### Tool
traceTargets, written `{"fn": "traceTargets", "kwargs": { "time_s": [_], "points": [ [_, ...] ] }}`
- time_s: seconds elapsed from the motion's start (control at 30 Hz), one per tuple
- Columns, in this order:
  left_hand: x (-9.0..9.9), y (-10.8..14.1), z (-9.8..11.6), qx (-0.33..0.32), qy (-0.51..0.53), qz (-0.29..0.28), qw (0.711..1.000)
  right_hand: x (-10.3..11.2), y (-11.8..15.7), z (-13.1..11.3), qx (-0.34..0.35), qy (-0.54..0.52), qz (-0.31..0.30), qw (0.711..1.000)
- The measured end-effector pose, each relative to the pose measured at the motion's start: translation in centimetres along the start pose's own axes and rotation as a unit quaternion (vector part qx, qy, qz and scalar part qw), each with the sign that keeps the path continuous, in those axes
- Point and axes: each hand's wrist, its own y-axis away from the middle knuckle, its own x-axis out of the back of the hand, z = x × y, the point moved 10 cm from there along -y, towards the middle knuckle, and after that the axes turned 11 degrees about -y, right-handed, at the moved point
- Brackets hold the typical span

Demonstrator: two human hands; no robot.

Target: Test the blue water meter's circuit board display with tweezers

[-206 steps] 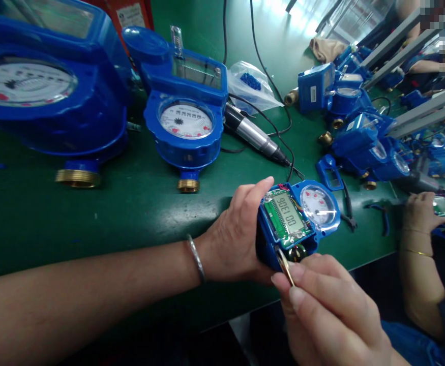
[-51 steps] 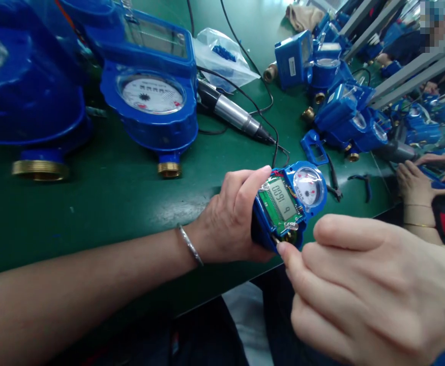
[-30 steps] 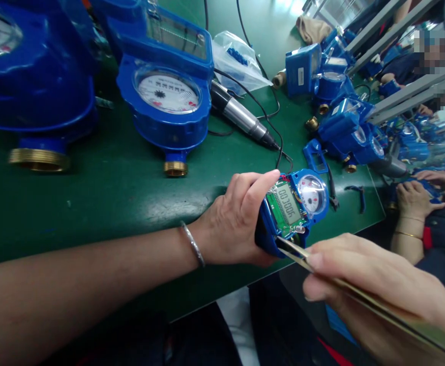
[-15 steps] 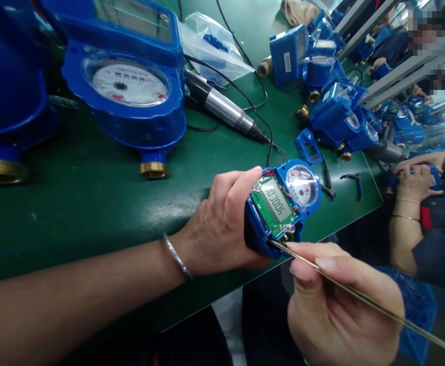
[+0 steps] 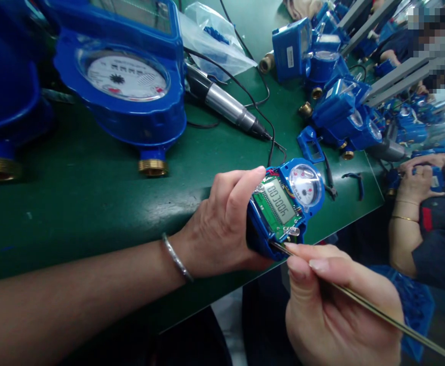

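Note:
My left hand [image 5: 222, 223] is closed around an opened blue water meter [image 5: 258, 236], fingers on its far side. Inside the housing shows a green circuit board [image 5: 270, 213] with a lit-digit display [image 5: 278, 200], wires along one edge. A round dial [image 5: 304, 185] under a clear cover sits beside the board. My right hand [image 5: 344, 300] pinches long, thin metal tweezers [image 5: 363, 305]. Their tip reaches into the near corner of the housing, close to a small clear part [image 5: 291, 231]; what it touches there is hidden.
Large blue meters [image 5: 126, 117] stand at left. Behind lie an electric screwdriver [image 5: 228, 107], its black cable, and a plastic bag [image 5: 216, 43]. Right of my meter are a blue frame [image 5: 310, 145], pliers [image 5: 329, 178] and grouped meters [image 5: 338, 109]. A co-worker's hands [image 5: 416, 183] hold another meter.
The held meter sits slightly farther right in view. The tweezers' tip stays at the same corner of the housing, and my right hand has shifted slightly left.

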Motion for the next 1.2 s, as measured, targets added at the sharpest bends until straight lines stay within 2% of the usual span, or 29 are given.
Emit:
{"fn": "traceTargets", "kwargs": {
  "time_s": [0.07,0.13,0.23,0.37,0.43,0.63,0.87,1.03,1.2],
  "points": [
    [0.2,0.0,0.2,-0.011,-0.016,0.01,1.0,0.8,0.3,0.3,-0.029,-0.011,0.068,0.997],
    [0.3,0.0,0.4,-0.022,-0.03,0.016,0.999,1.1,0.6,0.4,-0.043,-0.016,0.101,0.994],
    [0.3,0.0,0.5,-0.029,-0.032,0.017,0.999,0.7,0.3,0.5,-0.039,-0.034,0.051,0.997],
    [0.0,0.3,0.6,-0.035,-0.028,0.004,0.999,0.0,-0.2,0.4,-0.016,-0.065,-0.082,0.994],
    [-0.1,0.4,0.8,-0.045,-0.027,-0.005,0.999,0.0,0.0,0.5,-0.016,-0.073,-0.105,0.992],
    [-0.1,0.5,1.4,-0.071,-0.019,-0.015,0.997,1.0,1.4,0.7,-0.007,-0.051,-0.059,0.997],
    [-0.5,0.6,1.2,-0.055,-0.028,-0.042,0.997,1.1,2.0,0.3,-0.024,-0.008,-0.048,0.999],
    [-0.2,0.3,1.1,-0.044,-0.02,-0.031,0.998,1.2,2.3,-0.3,-0.066,0.021,0.019,0.997],
    [-0.2,0.0,1.0,-0.032,-0.017,-0.038,0.999,0.0,1.5,-0.9,-0.041,0.029,-0.029,0.998]
  ]
}}
